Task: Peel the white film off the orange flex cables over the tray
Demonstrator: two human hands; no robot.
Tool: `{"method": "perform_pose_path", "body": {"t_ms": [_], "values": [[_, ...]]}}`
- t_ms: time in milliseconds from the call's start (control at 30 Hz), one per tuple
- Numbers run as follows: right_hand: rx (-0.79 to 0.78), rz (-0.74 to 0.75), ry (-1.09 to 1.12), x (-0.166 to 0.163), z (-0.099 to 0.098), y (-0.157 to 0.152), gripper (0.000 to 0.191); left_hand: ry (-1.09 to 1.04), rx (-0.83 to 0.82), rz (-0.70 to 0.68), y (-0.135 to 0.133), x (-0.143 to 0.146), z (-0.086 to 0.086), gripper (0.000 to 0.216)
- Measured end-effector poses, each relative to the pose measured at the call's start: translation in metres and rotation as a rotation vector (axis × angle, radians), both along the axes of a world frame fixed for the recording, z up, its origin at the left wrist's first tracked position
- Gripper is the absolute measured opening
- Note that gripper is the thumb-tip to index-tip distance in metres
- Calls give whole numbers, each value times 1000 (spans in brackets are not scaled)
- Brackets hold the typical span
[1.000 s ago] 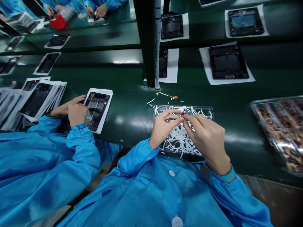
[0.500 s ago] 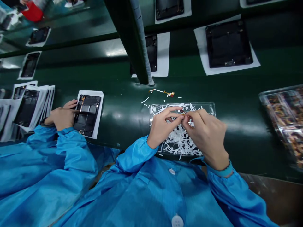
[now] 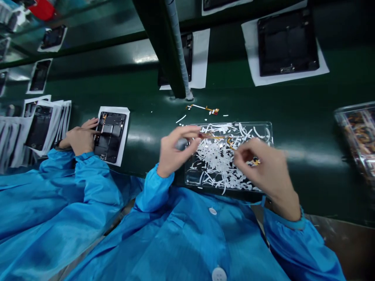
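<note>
My left hand (image 3: 178, 150) is pinching one end of a thin orange flex cable (image 3: 216, 137) between thumb and fingers. The cable stretches to the right above a clear plastic tray (image 3: 190, 182) full of white paper-like strips (image 3: 218, 160). Over the tray's right side, my right hand (image 3: 262, 166) has thumb and forefinger pressed together close to the cable's free end. Motion blurs its fingertips, and whatever they hold is too small to make out. A second flex cable (image 3: 202, 107), with a white strip along it, lies on the green bench behind the tray.
A clear box of flex cables (image 3: 359, 132) stands at the right. Black device housings (image 3: 288, 43) lie on white sheets farther back. A green post (image 3: 164, 47) rises behind the tray. To the left, a co-worker's hands (image 3: 80, 138) touch a housing (image 3: 109, 136) beside stacked sheets (image 3: 60, 121).
My hands have moved apart, the left one to the left with the flex cable and the right one to the right and down. More of the tray shows between them.
</note>
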State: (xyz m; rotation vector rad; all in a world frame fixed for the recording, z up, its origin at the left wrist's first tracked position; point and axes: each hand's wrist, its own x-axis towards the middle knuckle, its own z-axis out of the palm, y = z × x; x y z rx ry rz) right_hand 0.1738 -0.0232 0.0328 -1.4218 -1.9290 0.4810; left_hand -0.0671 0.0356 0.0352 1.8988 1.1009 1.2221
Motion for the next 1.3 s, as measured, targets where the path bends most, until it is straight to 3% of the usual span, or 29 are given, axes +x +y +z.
{"method": "perform_pose_path", "body": {"t_ms": [67,133,267,333,433,533,567,633,667,733,833,900,1000,1100,1200,1300], "values": [[-27,148,-125,-2,-8,-7,30,-68,-68,158,7,-32,-5,24],[-29,200,-213,-2,-15,-13,33,-107,-161,315,12,-65,-22,22],[-89,5,-230,12,-22,-14,19,-68,-321,612,7,-113,-64,24],[-97,-109,-322,19,-26,-11,20,10,-334,725,3,-133,-69,22],[-76,-126,-519,17,-38,-6,23,100,-358,709,28,-184,-43,21],[-54,-97,-653,9,-49,-4,21,137,-380,665,93,-267,0,24],[-46,-102,-669,6,-50,-4,21,235,-477,543,116,-294,12,25],[-30,-131,-663,5,-46,-3,19,315,-523,445,146,-325,27,27],[-27,-148,-645,6,-42,-3,18,322,-533,424,149,-323,30,27],[-47,-195,-547,9,-28,-4,14,259,-498,371,128,-280,27,24],[-155,-288,-260,11,-4,-9,9,-102,-341,229,49,-147,10,12],[-241,-334,-83,9,10,-16,9,-142,-358,119,-3,-56,-5,17],[-315,-323,65,3,20,-28,10,-218,-380,-8,-42,27,-21,44],[-328,-271,159,-3,21,-38,11,-383,-493,-211,-47,49,-22,36],[-336,-217,225,-5,20,-45,12,-411,-548,-221,-47,48,-13,26],[-321,-207,268,-6,18,-49,13,-432,-589,-241,-54,50,-6,39]]}}
